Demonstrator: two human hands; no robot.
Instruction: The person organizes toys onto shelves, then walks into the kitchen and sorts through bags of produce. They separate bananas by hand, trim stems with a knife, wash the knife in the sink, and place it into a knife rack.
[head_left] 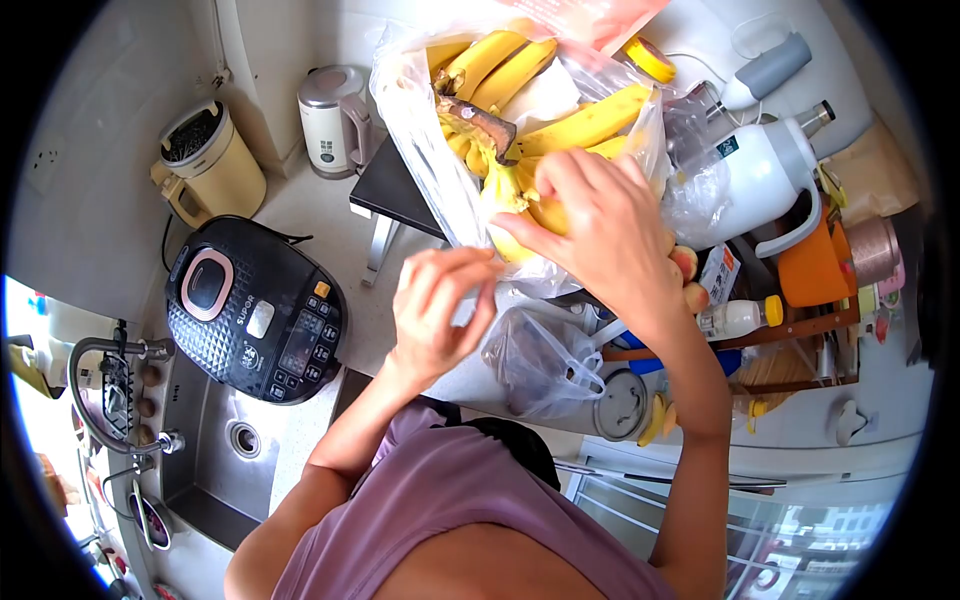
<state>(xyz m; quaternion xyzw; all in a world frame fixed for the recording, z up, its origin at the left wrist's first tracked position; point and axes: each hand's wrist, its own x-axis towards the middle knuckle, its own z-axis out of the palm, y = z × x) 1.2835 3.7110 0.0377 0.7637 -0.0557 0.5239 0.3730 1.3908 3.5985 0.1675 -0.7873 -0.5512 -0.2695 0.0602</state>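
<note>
A bunch of yellow bananas point(590, 120) lies in a thin clear plastic bag point(408, 95), with more bananas at its far left. My right hand point(605, 225) reaches over the bunch, thumb on one side and fingers on the other, closed on a banana point(507, 190) close to the brown stem. The part under my palm is hidden. My left hand point(440, 305) hovers at the bag's near edge, fingers loosely curled and a gap showing between thumb and fingers. I see nothing in it, and whether its fingertips touch the bag is unclear.
A black rice cooker point(255, 310) stands left beside the sink point(215, 480). Behind it are a cream jug-shaped appliance point(225, 165) and a white kettle point(333, 120). A knotted plastic bag point(540, 360) sits nearest me. Right are a white jug point(760, 180) and a yellow-capped bottle point(740, 318).
</note>
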